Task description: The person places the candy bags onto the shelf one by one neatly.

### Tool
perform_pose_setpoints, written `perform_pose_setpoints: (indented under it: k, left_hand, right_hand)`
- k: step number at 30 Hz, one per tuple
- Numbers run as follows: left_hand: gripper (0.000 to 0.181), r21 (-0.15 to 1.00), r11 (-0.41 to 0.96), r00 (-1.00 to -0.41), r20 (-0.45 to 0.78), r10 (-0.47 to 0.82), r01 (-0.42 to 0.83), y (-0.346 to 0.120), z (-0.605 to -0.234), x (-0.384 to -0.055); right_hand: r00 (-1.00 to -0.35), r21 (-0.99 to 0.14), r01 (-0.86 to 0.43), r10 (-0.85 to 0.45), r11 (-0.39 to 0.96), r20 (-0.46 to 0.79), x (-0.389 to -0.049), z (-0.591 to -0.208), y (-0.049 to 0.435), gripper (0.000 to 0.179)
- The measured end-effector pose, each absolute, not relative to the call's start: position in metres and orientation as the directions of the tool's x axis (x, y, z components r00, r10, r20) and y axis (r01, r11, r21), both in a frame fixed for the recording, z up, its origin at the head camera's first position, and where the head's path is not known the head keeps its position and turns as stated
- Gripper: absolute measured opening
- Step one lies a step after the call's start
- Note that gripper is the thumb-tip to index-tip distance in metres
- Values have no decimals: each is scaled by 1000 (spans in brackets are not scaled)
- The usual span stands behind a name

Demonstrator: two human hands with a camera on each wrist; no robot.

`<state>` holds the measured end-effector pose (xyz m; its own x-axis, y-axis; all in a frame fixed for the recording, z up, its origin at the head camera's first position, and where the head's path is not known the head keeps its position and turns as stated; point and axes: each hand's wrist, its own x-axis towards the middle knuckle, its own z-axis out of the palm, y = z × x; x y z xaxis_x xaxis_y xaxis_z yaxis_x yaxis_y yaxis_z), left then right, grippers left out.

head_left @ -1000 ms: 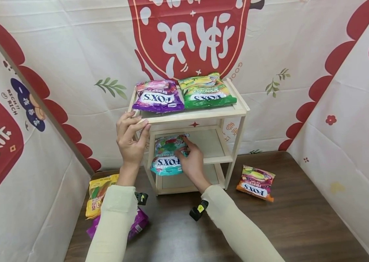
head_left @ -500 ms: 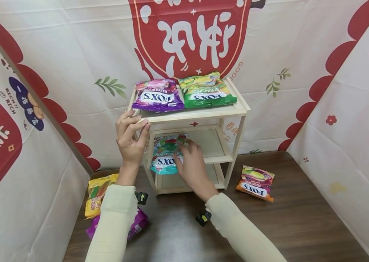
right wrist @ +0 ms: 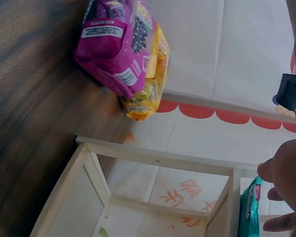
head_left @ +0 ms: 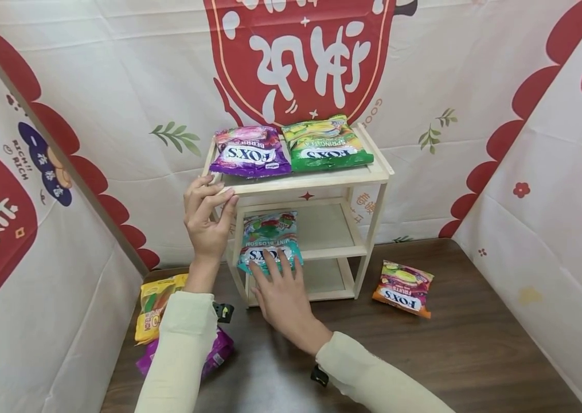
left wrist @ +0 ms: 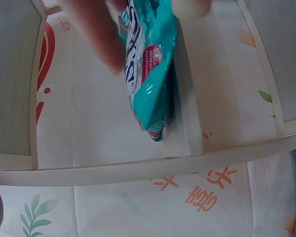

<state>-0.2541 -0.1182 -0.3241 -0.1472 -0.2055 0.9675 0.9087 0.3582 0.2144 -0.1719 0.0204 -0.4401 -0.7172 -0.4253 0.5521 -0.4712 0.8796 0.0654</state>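
A small three-tier wooden shelf stands on the table. My left hand grips its top tier at the front left corner, thumb on the front edge. On the middle tier, at the left, lies a teal Fox's Mint Blossom candy bag. My right hand has its fingers spread over the front end of that bag, fingertips on its printed lower part. In the left wrist view the teal bag lies along the tier's edge, with blurred fingers beside it. The right wrist view shows its end near my fingers.
Purple Berries and green Spring Tea candy bags lie side by side on the top tier. A Fruits candy bag is right of the shelf. Yellow and purple bags lie at left. Printed cloth walls surround the table.
My right hand has let go of the teal bag's right side, moved back toward the front and spread its fingers over the bag's front end. My left hand has stayed at the shelf corner.
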Motion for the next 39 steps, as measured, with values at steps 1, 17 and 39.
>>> perform_pose_setpoints:
  k: [1,17,39]
  left_hand:
    - [17,216,358,-149,967,-206,908,-119,-326,-256]
    - [11,205,350,-142,970,-198,914,-119,-328,-261]
    - [14,209,349,-148,970,-194,913,-125,-337,-269]
  right_hand:
    - [-721,70,-466,-424,882,547,-172,-441,20,49]
    - [-712,109,-504,-484,857,509,-186,-454,27,54]
    - [-705,94,-527,-496,845,507,-197,-453,27,58]
